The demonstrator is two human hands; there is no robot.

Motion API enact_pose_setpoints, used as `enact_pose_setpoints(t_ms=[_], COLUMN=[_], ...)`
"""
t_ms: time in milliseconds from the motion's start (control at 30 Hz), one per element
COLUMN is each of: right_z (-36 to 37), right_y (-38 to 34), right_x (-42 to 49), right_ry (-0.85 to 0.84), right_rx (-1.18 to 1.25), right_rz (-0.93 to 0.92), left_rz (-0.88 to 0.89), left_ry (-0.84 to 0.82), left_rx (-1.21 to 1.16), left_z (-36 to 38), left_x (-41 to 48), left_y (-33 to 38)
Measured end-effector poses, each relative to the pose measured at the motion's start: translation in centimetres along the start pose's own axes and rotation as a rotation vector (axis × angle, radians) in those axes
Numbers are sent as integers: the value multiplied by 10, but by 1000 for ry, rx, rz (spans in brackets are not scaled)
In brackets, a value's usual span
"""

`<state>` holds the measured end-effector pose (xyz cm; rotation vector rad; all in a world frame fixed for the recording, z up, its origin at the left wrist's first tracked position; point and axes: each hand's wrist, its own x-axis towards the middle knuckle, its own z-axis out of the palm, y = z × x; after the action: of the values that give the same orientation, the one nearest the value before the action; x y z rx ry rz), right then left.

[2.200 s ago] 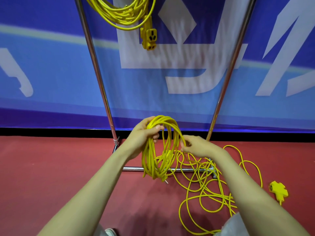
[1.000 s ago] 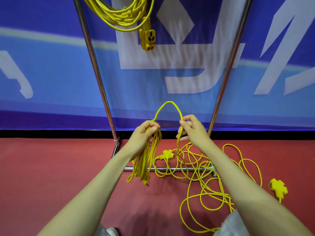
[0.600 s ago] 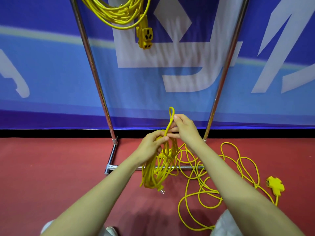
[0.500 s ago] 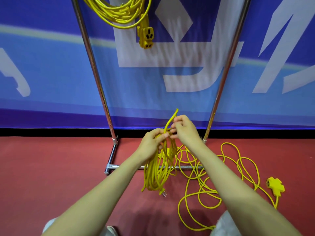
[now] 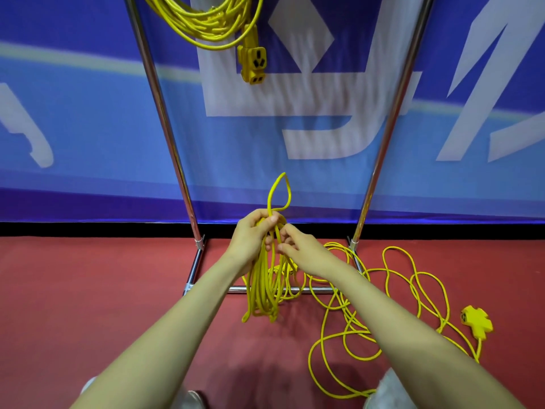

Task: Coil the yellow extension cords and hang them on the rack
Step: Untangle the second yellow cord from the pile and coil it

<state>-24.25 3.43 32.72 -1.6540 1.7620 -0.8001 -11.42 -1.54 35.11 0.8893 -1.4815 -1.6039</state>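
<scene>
My left hand (image 5: pixel 250 236) grips the top of a long hanging bundle of yellow extension cord (image 5: pixel 262 293). A small loop of that cord (image 5: pixel 278 191) stands up above my fist. My right hand (image 5: pixel 300 250) sits just right of the bundle, thumb and fingers pinching a strand below my left fist. More loose yellow cord (image 5: pixel 380 302) sprawls on the red floor to the right and ends in a yellow multi-socket head (image 5: pixel 477 321). Another coiled yellow cord (image 5: pixel 206 22) with its socket block (image 5: pixel 253 64) hangs from the chrome rack (image 5: pixel 165 125) at the top.
The rack's two chrome uprights (image 5: pixel 389 125) and its low base bar (image 5: pixel 312 289) stand right in front of me. A blue banner wall (image 5: pixel 88 113) is behind it. My knees (image 5: pixel 386 388) show at the bottom edge over the red floor.
The wide coil has collapsed into a narrow hanging bundle in my left hand. My right hand brought a loop over to the left hand, then dropped below the fist; the loop now stands above it.
</scene>
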Motion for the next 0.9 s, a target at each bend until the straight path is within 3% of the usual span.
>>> enact_pose_setpoints(t_ms=[200, 300, 533, 900], right_z=[-22, -34, -37, -32], right_y=[12, 26, 45, 63], right_x=[3, 5, 3, -5], right_ry=[267, 319, 301, 25], right_rx=[-105, -203, -413, -820], right_rz=[8, 71, 193, 431], left_rz=[-75, -111, -107, -126], left_ry=[67, 82, -4, 137], left_rx=[-28, -49, -226, -769], left_z=[-8, -16, -36, -48], left_x=[1, 3, 5, 16], left_y=[4, 6, 21, 36])
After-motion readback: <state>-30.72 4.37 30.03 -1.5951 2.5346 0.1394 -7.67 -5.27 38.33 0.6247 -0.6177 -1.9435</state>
